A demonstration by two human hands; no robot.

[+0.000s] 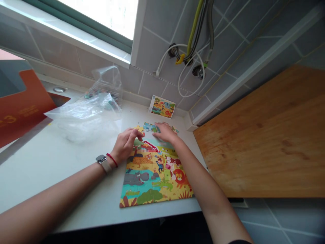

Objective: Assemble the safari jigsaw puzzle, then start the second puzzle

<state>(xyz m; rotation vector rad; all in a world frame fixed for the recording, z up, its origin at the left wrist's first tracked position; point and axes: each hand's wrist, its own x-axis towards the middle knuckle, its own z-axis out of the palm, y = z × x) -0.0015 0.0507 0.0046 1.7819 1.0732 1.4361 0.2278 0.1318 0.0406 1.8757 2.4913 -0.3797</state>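
A jigsaw puzzle with a hippo, lion, cow and leopard lies on the white countertop. Its joined part covers the lower and middle picture. My left hand, with a watch and red cord at the wrist, is at its upper left edge, fingers curled; whatever they pinch is hidden. Just beyond those fingers lies a yellow loose piece. Above the puzzle, my right hand has thumb and fingers around a blue puzzle piece. More loose pieces show partly behind that hand.
A small picture card leans against the tiled wall. Clear plastic bags lie at the left, beside an orange box. A wooden board stands on the right. Hoses and a white cable hang on the wall.
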